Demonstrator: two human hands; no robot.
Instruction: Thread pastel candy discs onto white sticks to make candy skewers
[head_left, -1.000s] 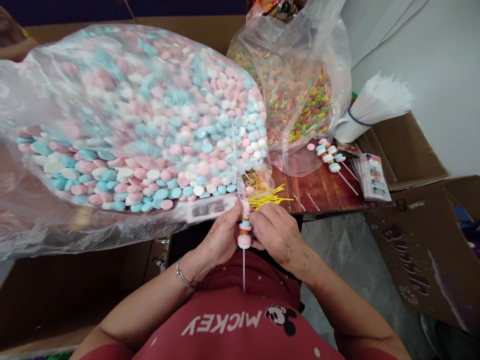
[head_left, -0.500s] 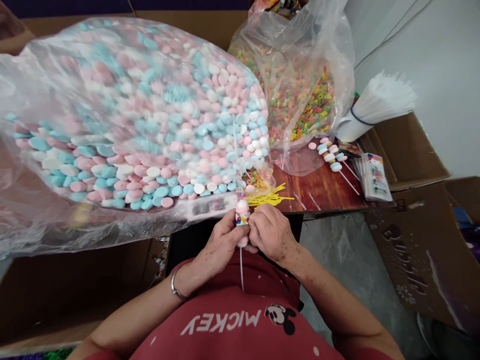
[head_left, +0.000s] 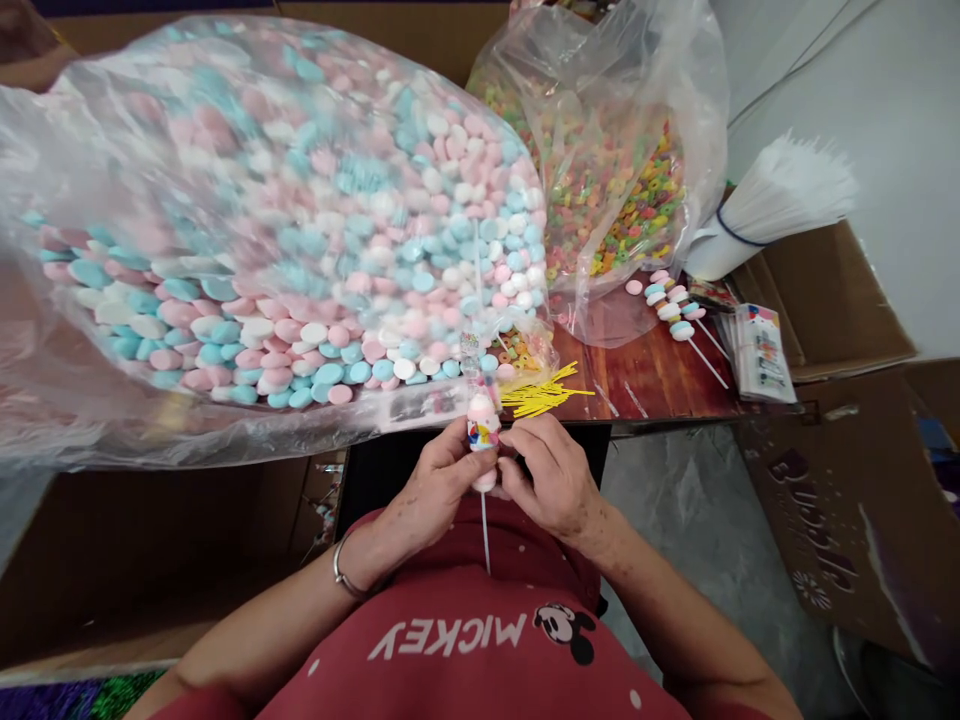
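Here, the left hand [head_left: 439, 480] and right hand [head_left: 551, 478] both pinch a candy skewer [head_left: 484, 435] upright in its printed wrapper, just below the table edge [head_left: 660, 405], near yellow twist ties [head_left: 544, 395].

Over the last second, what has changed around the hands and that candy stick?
The small printed wrapper has been pulled further down over the candy stick: a second ago orange and blue pieces showed, now only the pink bottom piece does. Both the left hand and right hand keep their grip. The big candy bag, yellow ties and finished sticks lie as before.
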